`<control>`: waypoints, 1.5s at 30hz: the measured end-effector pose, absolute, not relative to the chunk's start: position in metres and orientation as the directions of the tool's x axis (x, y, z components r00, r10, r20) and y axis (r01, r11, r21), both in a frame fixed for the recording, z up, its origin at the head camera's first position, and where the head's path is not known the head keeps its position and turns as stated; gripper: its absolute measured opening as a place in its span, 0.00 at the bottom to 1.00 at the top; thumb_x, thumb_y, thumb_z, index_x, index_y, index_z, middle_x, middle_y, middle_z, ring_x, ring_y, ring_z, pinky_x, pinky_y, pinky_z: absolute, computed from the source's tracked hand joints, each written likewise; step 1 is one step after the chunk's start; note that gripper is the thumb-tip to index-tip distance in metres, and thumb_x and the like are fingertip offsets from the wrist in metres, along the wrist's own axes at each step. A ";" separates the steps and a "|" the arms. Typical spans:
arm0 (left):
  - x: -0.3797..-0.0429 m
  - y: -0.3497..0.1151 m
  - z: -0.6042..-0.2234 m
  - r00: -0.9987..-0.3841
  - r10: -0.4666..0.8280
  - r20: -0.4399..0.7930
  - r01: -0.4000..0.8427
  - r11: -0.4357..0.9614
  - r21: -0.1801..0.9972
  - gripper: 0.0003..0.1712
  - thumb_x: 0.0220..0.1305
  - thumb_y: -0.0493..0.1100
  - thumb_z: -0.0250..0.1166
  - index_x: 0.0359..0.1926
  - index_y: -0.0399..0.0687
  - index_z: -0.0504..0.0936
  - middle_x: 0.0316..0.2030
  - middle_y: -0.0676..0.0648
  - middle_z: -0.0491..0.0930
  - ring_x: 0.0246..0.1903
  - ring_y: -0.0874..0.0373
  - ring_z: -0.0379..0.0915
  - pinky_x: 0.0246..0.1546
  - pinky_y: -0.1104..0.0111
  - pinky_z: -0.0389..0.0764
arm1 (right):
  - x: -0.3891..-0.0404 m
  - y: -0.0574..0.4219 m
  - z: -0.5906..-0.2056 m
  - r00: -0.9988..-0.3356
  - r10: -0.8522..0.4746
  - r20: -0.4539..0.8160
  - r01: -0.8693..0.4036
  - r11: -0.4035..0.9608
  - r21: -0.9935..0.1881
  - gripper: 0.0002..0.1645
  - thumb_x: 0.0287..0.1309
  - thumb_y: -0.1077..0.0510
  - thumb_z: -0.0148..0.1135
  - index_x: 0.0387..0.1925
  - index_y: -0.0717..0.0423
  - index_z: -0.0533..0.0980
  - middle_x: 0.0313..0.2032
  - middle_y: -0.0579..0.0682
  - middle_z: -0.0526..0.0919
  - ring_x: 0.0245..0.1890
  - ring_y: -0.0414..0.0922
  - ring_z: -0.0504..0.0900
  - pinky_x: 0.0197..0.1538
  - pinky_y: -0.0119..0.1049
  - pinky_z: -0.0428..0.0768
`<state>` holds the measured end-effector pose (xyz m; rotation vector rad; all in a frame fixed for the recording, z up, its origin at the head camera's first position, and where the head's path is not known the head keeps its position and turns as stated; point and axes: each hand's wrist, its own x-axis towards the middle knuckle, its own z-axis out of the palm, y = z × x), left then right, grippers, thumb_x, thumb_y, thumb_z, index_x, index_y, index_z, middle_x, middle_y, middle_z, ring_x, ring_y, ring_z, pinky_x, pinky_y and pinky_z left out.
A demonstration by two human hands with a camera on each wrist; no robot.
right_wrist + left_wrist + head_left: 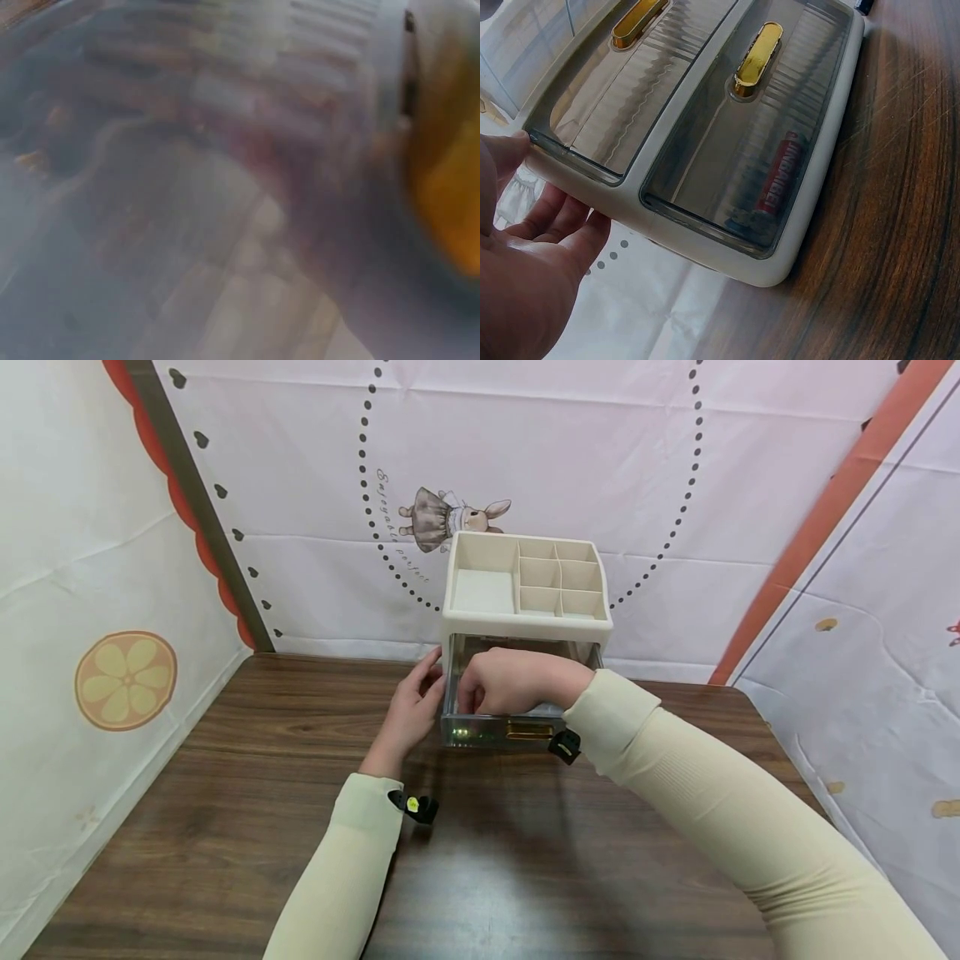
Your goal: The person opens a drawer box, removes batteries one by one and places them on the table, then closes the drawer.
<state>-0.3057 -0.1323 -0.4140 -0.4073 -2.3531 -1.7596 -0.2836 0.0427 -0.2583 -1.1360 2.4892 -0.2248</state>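
Observation:
A cream desktop organizer stands against the back wall, its clear upper drawer pulled forward. Into that drawer reaches my right hand, knuckles up and fingers bent downward. Their tips are hidden, and I cannot tell whether they hold anything. My left hand rests along the organizer's left side. In the left wrist view its thumb touches the front edge and the other fingers lie against the side wall. The right wrist view is blurred, showing clear plastic and a gold handle close up.
Divided open compartments form the organizer's top. Below the pulled drawer are closed drawers with gold handles; the lowest contains a red item with white lettering. A brown wood-grain table lies underneath, with printed cloth walls around it.

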 end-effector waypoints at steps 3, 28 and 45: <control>-0.303 -0.131 -0.411 -0.951 0.118 0.284 0.306 0.260 0.916 0.29 0.75 0.43 0.51 0.74 0.58 0.59 0.56 0.36 0.75 0.54 0.45 0.71 0.54 0.54 0.73 | -0.284 0.044 -0.260 -0.615 -0.746 -0.257 -0.680 0.666 -0.306 0.10 0.57 0.63 0.62 0.34 0.46 0.85 0.33 0.41 0.86 0.33 0.37 0.81 0.41 0.34 0.80; -0.285 -0.127 -0.388 -0.959 0.125 0.253 0.279 0.280 0.919 0.29 0.75 0.40 0.51 0.74 0.50 0.59 0.55 0.34 0.74 0.52 0.44 0.71 0.54 0.55 0.73 | -0.284 0.053 -0.263 -0.651 -0.727 -0.217 -0.667 0.685 -0.293 0.11 0.57 0.63 0.61 0.38 0.48 0.85 0.36 0.42 0.86 0.36 0.38 0.82 0.43 0.36 0.82; -0.287 -0.126 -0.385 -0.961 0.120 0.247 0.272 0.278 0.921 0.29 0.75 0.41 0.51 0.74 0.50 0.59 0.56 0.35 0.73 0.53 0.44 0.71 0.55 0.54 0.72 | -0.275 0.075 -0.239 -0.695 -0.712 -0.101 -0.640 0.676 -0.365 0.07 0.54 0.61 0.65 0.36 0.50 0.84 0.33 0.44 0.86 0.35 0.37 0.83 0.42 0.34 0.81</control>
